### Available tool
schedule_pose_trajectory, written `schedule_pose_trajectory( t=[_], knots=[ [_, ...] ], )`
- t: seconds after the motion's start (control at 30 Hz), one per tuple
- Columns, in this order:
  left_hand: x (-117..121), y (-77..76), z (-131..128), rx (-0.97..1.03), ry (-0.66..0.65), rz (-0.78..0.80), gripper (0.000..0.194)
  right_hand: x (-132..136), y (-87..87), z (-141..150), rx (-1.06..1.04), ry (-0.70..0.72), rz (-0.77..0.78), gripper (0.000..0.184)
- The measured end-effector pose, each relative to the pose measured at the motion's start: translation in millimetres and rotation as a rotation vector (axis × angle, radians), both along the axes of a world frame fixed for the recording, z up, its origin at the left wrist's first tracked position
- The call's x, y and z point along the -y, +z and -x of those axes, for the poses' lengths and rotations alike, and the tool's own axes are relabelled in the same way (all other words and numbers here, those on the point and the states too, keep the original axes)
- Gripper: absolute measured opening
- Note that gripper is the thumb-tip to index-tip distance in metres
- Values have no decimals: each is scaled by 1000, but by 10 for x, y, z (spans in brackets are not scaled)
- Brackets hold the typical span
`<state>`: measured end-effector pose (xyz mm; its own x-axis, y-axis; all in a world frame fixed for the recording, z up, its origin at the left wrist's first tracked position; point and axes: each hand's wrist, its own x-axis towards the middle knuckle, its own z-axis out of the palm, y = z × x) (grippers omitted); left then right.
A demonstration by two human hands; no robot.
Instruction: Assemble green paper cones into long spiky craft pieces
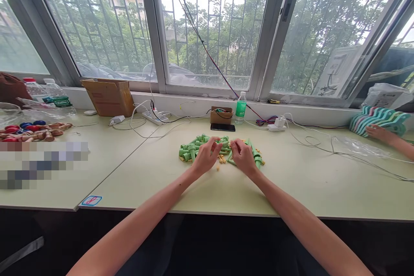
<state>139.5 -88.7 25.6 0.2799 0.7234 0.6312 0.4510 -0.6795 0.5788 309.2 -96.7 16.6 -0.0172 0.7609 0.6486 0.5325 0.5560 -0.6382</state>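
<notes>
Both of my hands are held close together over a pile of green plastic pieces [185,154], some tapered like cones and some short like caps. My left hand [206,155] is closed, with thumb and fingers bent towards each other above the pile's right part. Facing it, my right hand [242,156] pinches with its fingertips. What either hand grips is too small or hidden to make out. Small yellow bits [221,159] lie between and below the hands. Longer green cones [258,158] rest just right of my right hand.
Behind the pile lie a black phone [223,127], a small cardboard box [221,116] and a green-labelled bottle [240,108]. Cables and a power strip [155,115] run along the back. At right, another person's hand [381,133] touches teal hangers [365,120]. Wooden pieces [48,133] lie left.
</notes>
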Motion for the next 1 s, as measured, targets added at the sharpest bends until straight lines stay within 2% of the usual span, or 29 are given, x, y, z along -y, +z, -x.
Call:
schedule_pose_trajectory(
  t=[0.2,0.4,0.8,1.0],
  knots=[
    [28,-4,-15,28,-68,78,38,23,3,8,-3,76,43,35],
    [25,1,-12,20,-87,123,39,33,17,8,-14,108,64,34],
    [55,16,-1,-31,-175,63,35,14,-7,0,-15,91,89,33],
    [44,-10,8,-86,-151,3,41,-34,-47,-1,52,47,26,36]
  ],
)
